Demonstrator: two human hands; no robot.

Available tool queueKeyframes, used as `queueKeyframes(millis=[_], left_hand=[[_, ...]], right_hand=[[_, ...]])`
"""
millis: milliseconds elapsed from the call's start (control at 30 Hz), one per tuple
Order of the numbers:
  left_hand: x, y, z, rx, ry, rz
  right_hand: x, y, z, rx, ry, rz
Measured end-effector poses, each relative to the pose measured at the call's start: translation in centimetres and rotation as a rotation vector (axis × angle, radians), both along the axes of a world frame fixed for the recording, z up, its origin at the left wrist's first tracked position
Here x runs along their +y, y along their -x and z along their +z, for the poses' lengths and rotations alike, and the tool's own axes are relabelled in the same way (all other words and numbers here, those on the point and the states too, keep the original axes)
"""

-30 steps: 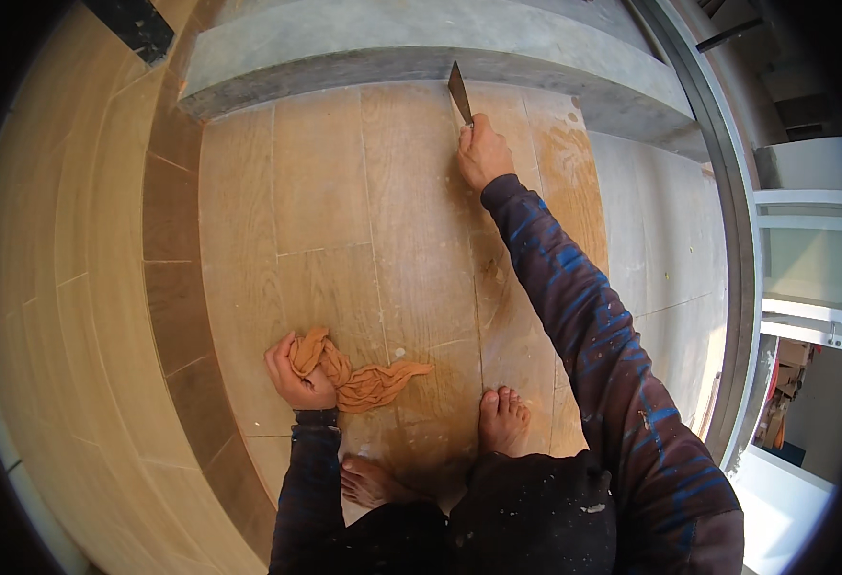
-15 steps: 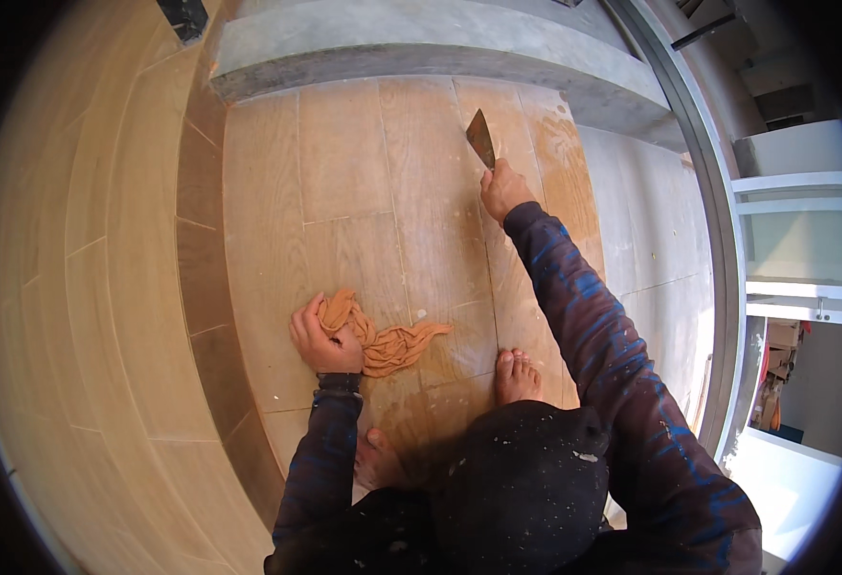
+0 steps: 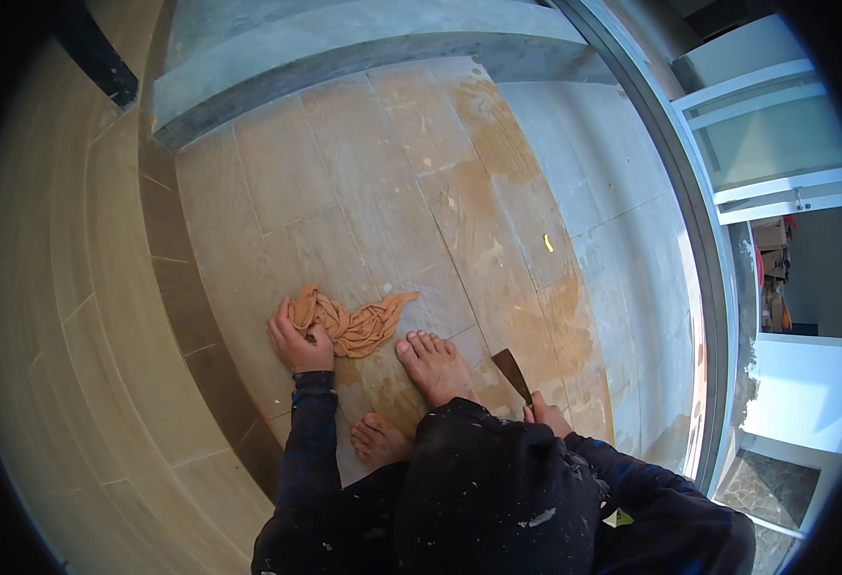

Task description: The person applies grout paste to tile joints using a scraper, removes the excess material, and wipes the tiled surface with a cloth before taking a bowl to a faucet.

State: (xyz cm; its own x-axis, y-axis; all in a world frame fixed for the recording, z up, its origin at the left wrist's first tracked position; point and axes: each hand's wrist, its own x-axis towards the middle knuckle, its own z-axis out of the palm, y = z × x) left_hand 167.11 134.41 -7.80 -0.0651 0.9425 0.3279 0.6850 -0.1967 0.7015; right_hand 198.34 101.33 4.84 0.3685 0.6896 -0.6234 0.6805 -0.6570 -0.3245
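Note:
My left hand is closed around one end of a crumpled orange cloth, whose loose tail trails to the right over the wood-look tiles. Low on the right, close to my knee, my right hand grips a putty knife by its handle. The wide end of the blade points up and to the left, over the tiles; whether it touches them I cannot tell. Damp, brownish patches and pale smears mark the tile strip on the right.
My bare feet stand between the hands. A grey concrete ledge bounds the far side, and a tiled step runs along the left. To the right lie greyish tiles and a metal door track. A small yellow scrap lies on the floor.
My right hand has drawn the putty knife back from the far tiles to beside my knee. The left hand keeps hold of the cloth. The view has shifted and turned somewhat.

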Motion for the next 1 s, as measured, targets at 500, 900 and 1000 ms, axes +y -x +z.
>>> queueKeyframes(millis=[500,900,1000], left_hand=[[0.3,0.0,1.1,0.000,0.037,0.012],[0.5,0.2,1.9,0.016,0.072,0.070],[0.4,-0.6,1.4,0.016,0.101,0.087]], right_hand=[[32.7,-11.9,2.1,-0.259,-0.407,0.605],[49.4,-19.2,-2.2,-0.283,-0.491,1.264],[49.7,-21.7,-2.1,-0.283,-0.401,1.310]])
